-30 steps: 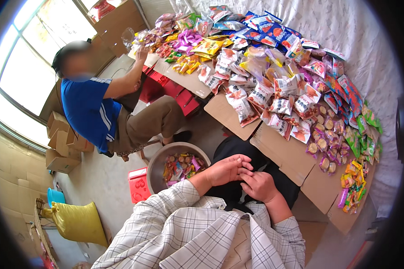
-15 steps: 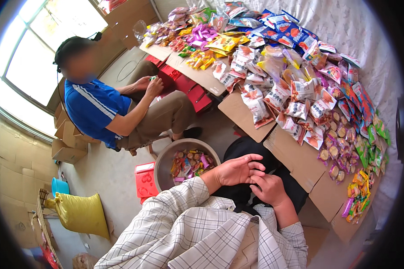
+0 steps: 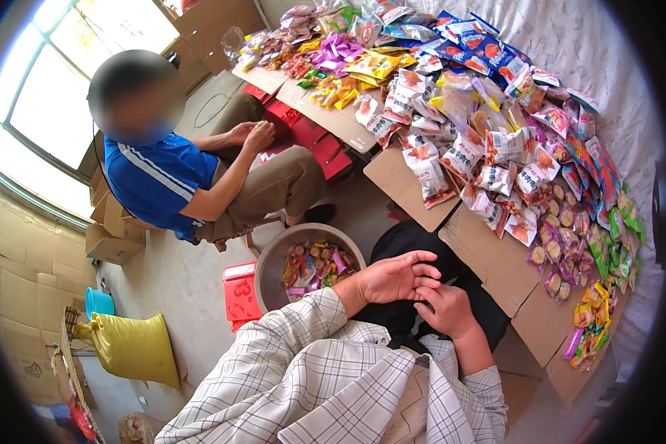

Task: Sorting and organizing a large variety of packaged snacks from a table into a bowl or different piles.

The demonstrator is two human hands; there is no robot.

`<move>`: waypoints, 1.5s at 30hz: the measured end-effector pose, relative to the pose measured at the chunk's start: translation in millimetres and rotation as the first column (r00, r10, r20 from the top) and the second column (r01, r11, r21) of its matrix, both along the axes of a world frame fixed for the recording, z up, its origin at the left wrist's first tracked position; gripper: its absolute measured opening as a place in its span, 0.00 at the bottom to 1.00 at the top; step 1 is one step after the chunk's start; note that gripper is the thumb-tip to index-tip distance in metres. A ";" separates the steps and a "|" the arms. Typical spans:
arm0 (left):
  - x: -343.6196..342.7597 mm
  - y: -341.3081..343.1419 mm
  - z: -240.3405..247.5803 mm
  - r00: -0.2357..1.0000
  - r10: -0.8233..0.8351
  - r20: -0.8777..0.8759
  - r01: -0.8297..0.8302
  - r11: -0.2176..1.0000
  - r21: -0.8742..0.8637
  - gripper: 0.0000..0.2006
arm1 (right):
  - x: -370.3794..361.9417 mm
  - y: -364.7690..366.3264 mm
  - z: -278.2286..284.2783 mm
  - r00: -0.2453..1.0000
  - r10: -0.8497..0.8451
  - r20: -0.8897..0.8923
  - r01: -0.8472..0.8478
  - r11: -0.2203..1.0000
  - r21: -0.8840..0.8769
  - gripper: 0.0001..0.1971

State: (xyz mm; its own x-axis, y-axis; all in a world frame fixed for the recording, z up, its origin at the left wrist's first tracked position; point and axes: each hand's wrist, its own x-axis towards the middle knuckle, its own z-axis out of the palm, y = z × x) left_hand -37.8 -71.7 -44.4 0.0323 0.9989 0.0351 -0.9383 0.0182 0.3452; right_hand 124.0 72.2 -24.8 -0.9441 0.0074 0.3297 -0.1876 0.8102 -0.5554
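Observation:
My left hand (image 3: 399,280) is held palm up over my lap, its fingers apart and nothing visible in it. Close against its fingertips is my right hand (image 3: 449,311), back upward, with loosely bent fingers and the thumb standing off from them. Nothing shows between the two hands, though the right fingertips are partly hidden. Just left of my left wrist, a round metal basin (image 3: 268,277) on the floor holds a mix of small wrapped snacks. The cardboard-topped table (image 3: 496,259) to the right bears heaps of packaged snacks, with white-and-brown packets (image 3: 425,169) nearest my hands.
A co-worker in a blue shirt (image 3: 152,174) sits across at the left, hands together. Red gift boxes (image 3: 240,292) stand beside the basin. A yellow sack (image 3: 133,349), a blue bucket (image 3: 98,304) and cardboard boxes (image 3: 115,240) are farther left.
My hands stay together in nearly the same pose. The co-worker's hands have closed together, hiding most of the small item seen between them before. The view has shifted slightly.

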 end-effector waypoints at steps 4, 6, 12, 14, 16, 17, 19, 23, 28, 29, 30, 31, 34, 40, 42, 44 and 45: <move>0.4 0.5 -1.2 1.000 -0.002 0.010 0.002 1.000 -0.014 0.22 | 0.9 1.0 -1.6 1.000 0.003 0.001 -0.003 1.000 -0.004 0.14; 0.5 0.8 -2.9 1.000 -0.006 0.011 0.006 1.000 -0.005 0.23 | 1.3 1.2 0.1 1.000 0.004 0.001 -0.004 1.000 -0.007 0.14; 0.5 1.0 -4.5 1.000 -0.012 0.004 0.012 1.000 -0.005 0.24 | 2.1 2.4 0.9 1.000 0.016 0.005 -0.016 1.000 -0.014 0.15; 0.7 1.2 -3.4 1.000 -0.014 0.001 0.014 1.000 -0.001 0.24 | 2.5 2.4 2.7 1.000 0.016 0.006 -0.016 1.000 -0.010 0.16; 0.7 1.3 -2.3 1.000 -0.013 0.017 0.014 1.000 -0.015 0.22 | 2.7 2.4 3.8 1.000 0.022 0.011 -0.022 1.000 -0.013 0.17; 0.3 1.3 -2.0 1.000 -0.014 0.015 0.014 1.000 -0.016 0.22 | 2.8 2.6 3.9 1.000 0.022 0.010 -0.021 1.000 -0.014 0.17; 0.1 0.9 -1.4 1.000 -0.016 0.021 0.016 1.000 -0.021 0.22 | 3.2 3.1 4.3 0.999 0.038 0.015 -0.038 0.999 -0.007 0.17; -0.9 1.0 -0.7 1.000 -0.018 0.015 0.019 1.000 -0.017 0.22 | 2.8 3.9 8.0 0.998 0.055 0.016 -0.055 0.998 0.001 0.17; -2.2 0.9 -2.2 0.999 -0.030 0.030 0.030 1.000 0.004 0.23 | 1.2 4.1 9.4 0.994 0.102 0.030 -0.099 0.990 -0.096 0.18; -2.5 1.0 -2.3 0.999 -0.032 0.030 0.032 0.999 0.005 0.23 | 1.2 4.4 9.1 0.994 0.100 0.031 -0.097 0.991 -0.096 0.18; -2.9 1.0 -2.4 0.999 -0.035 0.036 0.035 0.999 0.016 0.23 | 1.0 4.8 8.8 0.993 0.110 0.030 -0.106 0.987 -0.120 0.19; -3.2 1.0 -2.5 0.998 -0.038 0.042 0.037 0.999 0.028 0.23 | 0.9 5.1 8.8 0.992 0.120 0.029 -0.114 0.983 -0.144 0.20; -4.9 -0.4 -6.5 0.999 -0.032 0.029 0.032 0.999 -0.004 0.27 | 2.4 4.8 10.8 0.993 0.105 0.053 -0.102 0.993 -0.054 0.23; -5.3 -0.6 -7.6 0.999 -0.030 0.042 0.031 0.999 -0.011 0.27 | 1.2 3.5 8.4 0.994 0.094 0.060 -0.091 0.995 -0.047 0.25; -5.6 -0.7 -8.7 0.998 -0.033 0.049 0.033 0.999 -0.006 0.27 | 0.9 3.6 7.3 0.994 0.094 0.064 -0.091 0.995 -0.049 0.25; -6.0 -0.6 -9.7 0.998 -0.036 0.056 0.037 0.999 -0.002 0.28 | 0.4 3.6 7.7 0.993 0.093 0.067 -0.090 0.995 -0.050 0.25; -6.2 -0.5 -10.1 0.998 -0.036 0.055 0.036 0.999 0.003 0.28 | -0.4 3.5 9.5 0.994 0.094 0.060 -0.091 0.994 -0.057 0.25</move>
State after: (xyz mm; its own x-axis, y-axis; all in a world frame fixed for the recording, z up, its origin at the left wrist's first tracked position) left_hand -44.0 -72.2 -54.5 0.0665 0.9970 0.0401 -0.9546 0.0519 0.2933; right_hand 123.6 75.7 -15.3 -0.9603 -0.0648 0.2712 -0.2238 0.7594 -0.6109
